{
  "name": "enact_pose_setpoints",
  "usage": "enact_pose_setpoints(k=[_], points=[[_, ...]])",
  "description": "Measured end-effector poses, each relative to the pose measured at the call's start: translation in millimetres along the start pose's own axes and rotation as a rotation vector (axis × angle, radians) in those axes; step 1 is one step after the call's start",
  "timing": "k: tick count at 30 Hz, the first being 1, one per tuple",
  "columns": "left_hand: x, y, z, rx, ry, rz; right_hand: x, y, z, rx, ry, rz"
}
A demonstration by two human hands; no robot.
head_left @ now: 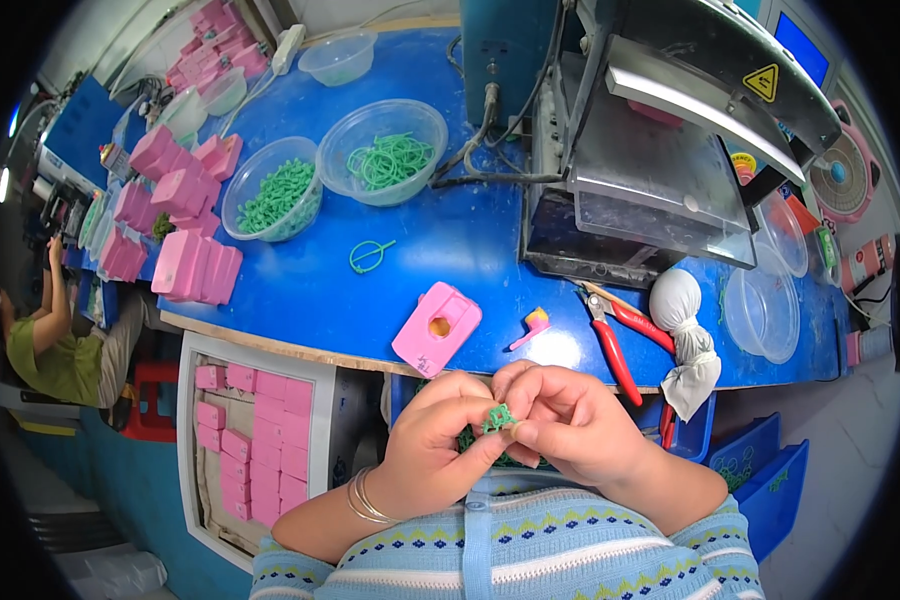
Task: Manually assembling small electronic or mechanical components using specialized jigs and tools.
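Observation:
Close to my body at the table's front edge, my left hand point(438, 432) and my right hand point(582, 428) pinch a small green plastic piece point(498, 419) between thumbs and fingertips. Its fine shape is partly covered by the fingers. Just beyond them lies a pink block point(440, 338) with a round opening. To its right is a small pink-and-yellow piece point(533, 326). Red-handled nippers point(618, 350) lie beyond my right hand, beside a tied white cloth bundle point(679, 310). A thin green ring with a stem point(372, 257) rests farther back.
Clear bowls hold green pieces point(276, 197) and green rings point(385, 160). A machine with a clear guard point(660, 225) stands back right. Pink blocks are stacked at left point(198, 268) and in an open drawer point(270, 420). Blue bins point(770, 490) stand lower right. Another person point(65, 345) sits far left.

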State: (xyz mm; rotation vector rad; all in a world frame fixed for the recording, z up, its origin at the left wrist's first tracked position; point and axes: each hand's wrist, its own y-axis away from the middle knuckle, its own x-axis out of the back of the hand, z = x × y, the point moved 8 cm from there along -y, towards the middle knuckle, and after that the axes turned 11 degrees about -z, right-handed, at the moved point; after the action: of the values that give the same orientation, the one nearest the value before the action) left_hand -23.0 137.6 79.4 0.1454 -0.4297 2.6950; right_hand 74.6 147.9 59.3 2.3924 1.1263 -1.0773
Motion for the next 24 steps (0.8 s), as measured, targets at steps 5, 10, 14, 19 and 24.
enact_pose_setpoints(k=[5, 10, 14, 19, 24], points=[[1, 3, -7, 0.030, 0.074, 0.024, -2, -3, 0, 0.041, -0.079, -0.053], [2, 3, -7, 0.022, 0.069, 0.022, -2, -4, 2, 0.039, -0.071, -0.052], [2, 4, -8, 0.022, 0.054, 0.022, -2, -5, 2, 0.041, -0.059, -0.068], [6, 2, -5, 0.029, -0.014, 0.023, -3, -6, -8, 0.101, 0.152, -0.022], [9, -4, 12, 0.012, -0.304, -0.043, -11, 2, -42, 0.180, 1.071, 0.063]])
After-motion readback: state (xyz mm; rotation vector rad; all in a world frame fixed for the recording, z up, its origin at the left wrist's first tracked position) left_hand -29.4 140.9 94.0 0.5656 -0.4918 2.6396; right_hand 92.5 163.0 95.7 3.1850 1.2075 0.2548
